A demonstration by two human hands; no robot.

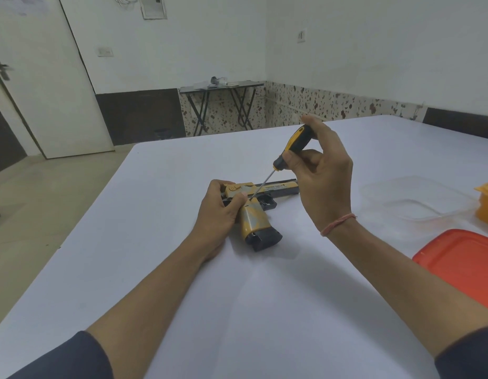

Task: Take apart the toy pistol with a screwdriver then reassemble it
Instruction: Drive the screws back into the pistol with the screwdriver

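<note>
Soft, even indoor light — rather dim and bluish. The white tabletop (182, 310) carries a faint shadow beside the toy pistol (253, 220). Wide-angle bending curves the edges — detail slightly soft.

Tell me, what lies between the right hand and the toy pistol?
In the head view, only the screwdriver: the right hand grips its handle, and its shaft slants down to the toy pistol.

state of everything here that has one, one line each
toy pistol: lying on its side, in one piece
screwdriver: tilted, tip on the pistol above its grip
left hand: grips the pistol's rear
right hand: holds the screwdriver handle
clear container: open, lidless
red lid: off, lying flat
</note>
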